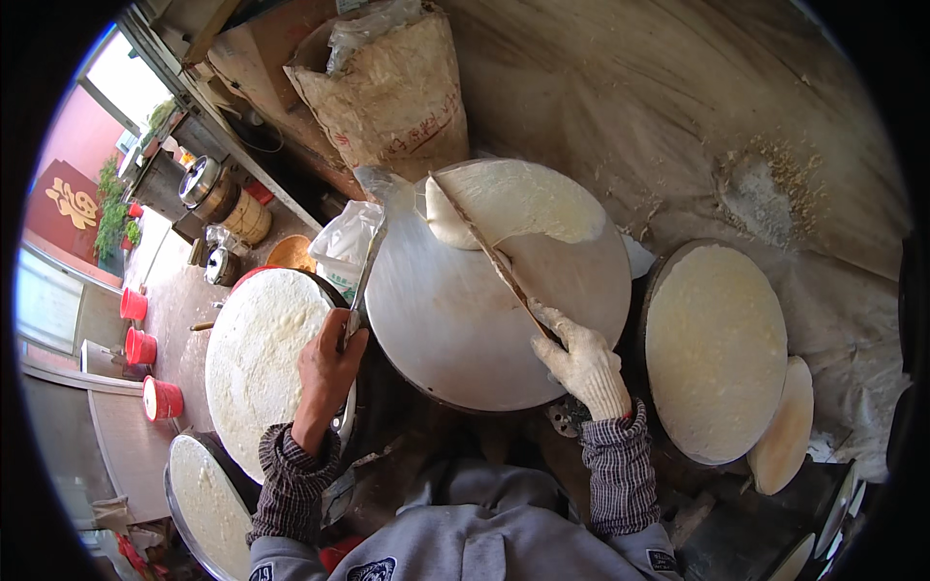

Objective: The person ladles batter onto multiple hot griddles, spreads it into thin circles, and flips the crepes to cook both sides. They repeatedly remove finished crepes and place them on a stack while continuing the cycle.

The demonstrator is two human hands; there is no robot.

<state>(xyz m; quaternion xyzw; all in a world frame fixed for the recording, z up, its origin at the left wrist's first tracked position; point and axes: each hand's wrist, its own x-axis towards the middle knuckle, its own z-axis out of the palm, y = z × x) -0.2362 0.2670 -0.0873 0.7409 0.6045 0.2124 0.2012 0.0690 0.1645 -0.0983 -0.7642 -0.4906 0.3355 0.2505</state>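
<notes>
My bare left hand (331, 363) grips the handle of a long scraper (372, 254), whose broad, whitish blade rests by the upper left rim of a round metal griddle (465, 341). A white knitted glove covers my right hand (581, 356), which holds a long, thin, batter-crusted wooden spreader (483, 243) slanting up to the left across the griddle. Pale batter or dough (519, 196) lies in a thick crescent along the griddle's far side, under the spreader's far end.
Round griddles bearing pale flatbreads stand at left (269, 363), lower left (207, 501) and right (716, 356). A woven sack (396, 102) stands beyond the middle griddle. A white plastic bag (352, 236) is near its left rim. Red buckets (161, 398) stand on the floor at left.
</notes>
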